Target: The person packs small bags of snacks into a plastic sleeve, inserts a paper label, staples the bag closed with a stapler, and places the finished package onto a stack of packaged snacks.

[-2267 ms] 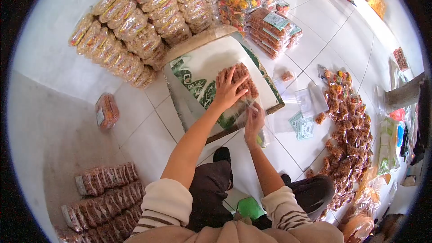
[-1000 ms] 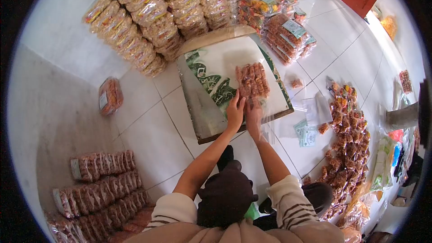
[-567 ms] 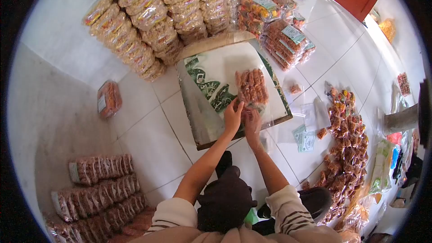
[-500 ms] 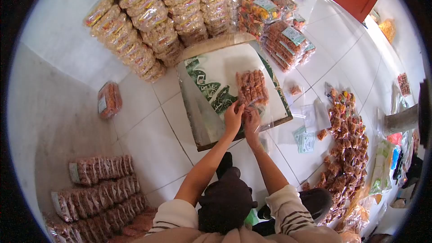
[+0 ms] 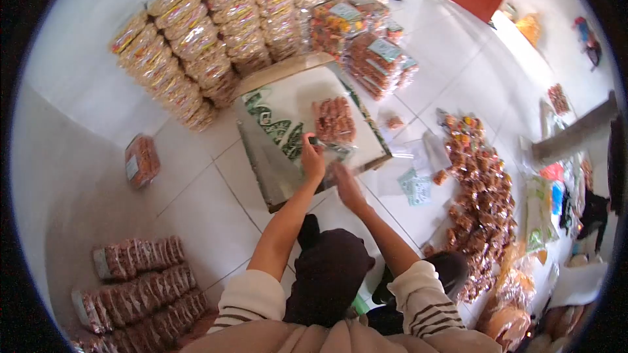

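A clear plastic bag of reddish-brown snack sticks (image 5: 334,121) lies flat on a box top (image 5: 383,147) with green print. My left hand (image 5: 313,158) is at the bag's near left corner, fingers closed on a small dark object (image 5: 314,140) whose kind I cannot make out. My right hand (image 5: 345,184) is near the box's front edge, apart from the bag. Motion blurs its fingers, so their state does not show.
Tall stacks of bagged snacks (image 5: 190,33) stand behind the box. Labelled snack packs (image 5: 378,59) are piled at the back right. Many small snack packets (image 5: 481,202) and green printed labels (image 5: 415,187) lie on the right floor. Rows of packs (image 5: 137,294) sit at lower left.
Both hands were together at the bag's near end. My right hand has drawn back toward me, while my left hand now shows a small dark object. The view has shifted.
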Available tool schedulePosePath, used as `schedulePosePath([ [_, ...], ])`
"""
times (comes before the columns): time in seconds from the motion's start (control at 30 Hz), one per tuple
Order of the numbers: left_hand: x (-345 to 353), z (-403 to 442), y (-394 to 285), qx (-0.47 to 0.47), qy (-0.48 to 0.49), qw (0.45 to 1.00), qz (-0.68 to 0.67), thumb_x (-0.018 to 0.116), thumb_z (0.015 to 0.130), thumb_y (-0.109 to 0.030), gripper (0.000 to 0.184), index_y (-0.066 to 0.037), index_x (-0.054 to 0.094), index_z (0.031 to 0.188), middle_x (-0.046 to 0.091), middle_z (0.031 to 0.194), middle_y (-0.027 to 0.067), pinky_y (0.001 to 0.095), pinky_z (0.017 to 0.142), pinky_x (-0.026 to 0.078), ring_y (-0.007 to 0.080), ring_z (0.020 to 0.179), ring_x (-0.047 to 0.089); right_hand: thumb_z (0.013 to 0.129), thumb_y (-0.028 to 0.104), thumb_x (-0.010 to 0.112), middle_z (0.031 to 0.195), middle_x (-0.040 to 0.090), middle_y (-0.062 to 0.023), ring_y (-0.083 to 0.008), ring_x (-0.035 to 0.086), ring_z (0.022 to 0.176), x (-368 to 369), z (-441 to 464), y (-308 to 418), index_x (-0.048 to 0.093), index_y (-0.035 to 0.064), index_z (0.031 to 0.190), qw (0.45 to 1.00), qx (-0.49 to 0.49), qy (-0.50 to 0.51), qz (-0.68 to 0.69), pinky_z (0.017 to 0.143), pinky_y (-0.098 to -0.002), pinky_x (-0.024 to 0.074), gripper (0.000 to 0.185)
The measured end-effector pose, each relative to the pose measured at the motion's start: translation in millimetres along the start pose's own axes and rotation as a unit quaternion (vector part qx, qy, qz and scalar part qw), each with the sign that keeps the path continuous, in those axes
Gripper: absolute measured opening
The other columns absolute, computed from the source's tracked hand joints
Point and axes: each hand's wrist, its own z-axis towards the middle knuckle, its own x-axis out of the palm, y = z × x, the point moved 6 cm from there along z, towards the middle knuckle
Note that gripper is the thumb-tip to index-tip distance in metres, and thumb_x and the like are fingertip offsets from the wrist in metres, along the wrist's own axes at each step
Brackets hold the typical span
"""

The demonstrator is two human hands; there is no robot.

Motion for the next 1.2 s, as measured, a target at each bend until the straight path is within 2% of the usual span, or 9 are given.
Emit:
schedulePosePath([
  [0.1,6,-8,-17,0.057,0.044,0.973,0.221,0.054,0.077,-0.004,0.038,-0.016,0.042,0.111,0.046,0.088,0.0136,0.0394,0.066,0.041,0.0282,0.080,0.050,0.076,0.003,0.044,0.120,0.045,-0.0162,-0.0329,0.045,0.108,-33,-56,3,0.049,0.0007,0.111,0.992,0.100,0.054,0.060,0.092,-0.0364,0.0367,0.035],
  [0.17,5,-9,-23,0.074,0.063,0.962,0.257,0.054,0.076,-0.005,0.038,-0.018,0.044,0.111,0.044,0.093,0.0126,0.0406,0.070,0.040,0.0285,0.089,0.046,0.075,0.003,0.044,0.111,0.051,-0.0157,-0.0309,0.052,0.098,-67,-86,20,0.053,0.0025,0.104,0.996,-0.052,0.058,-0.048,0.086,-0.0353,0.0422,0.030],
  [0.3,9,-25,-77,0.108,0.006,0.936,0.334,0.058,0.074,-0.008,0.040,-0.017,0.045,0.112,0.044,0.101,0.0121,0.0433,0.077,0.038,0.0293,0.098,0.042,0.077,0.006,0.043,0.102,0.056,-0.0129,-0.0255,0.057,0.088,-128,-149,-27,0.058,0.0068,0.095,0.975,0.120,0.165,-0.091,0.078,-0.0347,0.0460,0.023],
  [0.53,140,-129,-196,0.387,0.277,0.879,0.034,0.062,0.068,-0.008,0.035,-0.008,0.050,0.101,0.054,0.097,0.0136,0.0421,0.081,0.037,0.0312,0.095,0.047,0.073,0.004,0.056,0.087,0.061,-0.0080,-0.0169,0.056,0.076,-321,-296,-105,0.058,0.0041,0.097,0.967,0.228,-0.078,-0.086,0.067,-0.0278,0.0453,0.025],
  [0.73,230,-280,-281,0.405,0.648,0.645,0.020,0.059,0.076,-0.022,0.029,-0.008,0.053,0.100,0.055,0.096,0.0137,0.0389,0.080,0.041,0.0302,0.091,0.052,0.082,0.016,0.051,0.075,0.061,-0.0127,-0.0196,0.060,0.073,-392,-471,-96,0.058,-0.0002,0.096,0.682,0.510,-0.499,0.156,0.062,-0.0296,0.0463,0.022],
  [0.8,245,-315,-291,0.426,0.679,0.587,0.114,0.057,0.077,-0.024,0.029,-0.008,0.053,0.101,0.055,0.097,0.0140,0.0374,0.079,0.043,0.0290,0.090,0.054,0.083,0.019,0.048,0.071,0.061,-0.0137,-0.0228,0.060,0.065,-385,-496,-53,0.059,0.0005,0.092,0.649,0.621,-0.398,-0.185,0.057,-0.0322,0.0456,0.023],
  [0.87,267,-333,-277,0.401,0.683,0.600,0.117,0.057,0.077,-0.024,0.028,-0.008,0.053,0.100,0.055,0.096,0.0144,0.0374,0.078,0.044,0.0286,0.089,0.055,0.077,0.014,0.052,0.083,0.063,-0.0128,-0.0233,0.060,0.076,-337,-534,-72,0.064,0.0117,0.091,0.550,0.703,-0.450,0.006,0.069,-0.0353,0.0466,0.019],
  [1.0,332,-373,-216,0.273,0.721,0.632,0.078,0.057,0.079,-0.021,0.025,-0.008,0.055,0.101,0.055,0.096,0.0125,0.0346,0.080,0.042,0.0243,0.091,0.054,0.076,0.010,0.056,0.087,0.060,-0.0134,-0.0284,0.056,0.082,-300,-516,-89,0.061,0.0072,0.095,0.718,0.607,-0.340,-0.024,0.075,-0.0362,0.0437,0.020],
  [1.2,397,-451,-189,0.333,0.652,0.681,0.011,0.054,0.080,-0.014,0.036,-0.008,0.046,0.114,0.046,0.110,0.0141,0.0389,0.093,0.034,0.0297,0.107,0.042,0.077,0.012,0.059,0.094,0.053,-0.0172,-0.0342,0.048,0.094,-299,-514,-141,0.046,0.0042,0.113,0.712,0.565,-0.364,-0.202,0.084,-0.0391,0.0373,0.039],
])
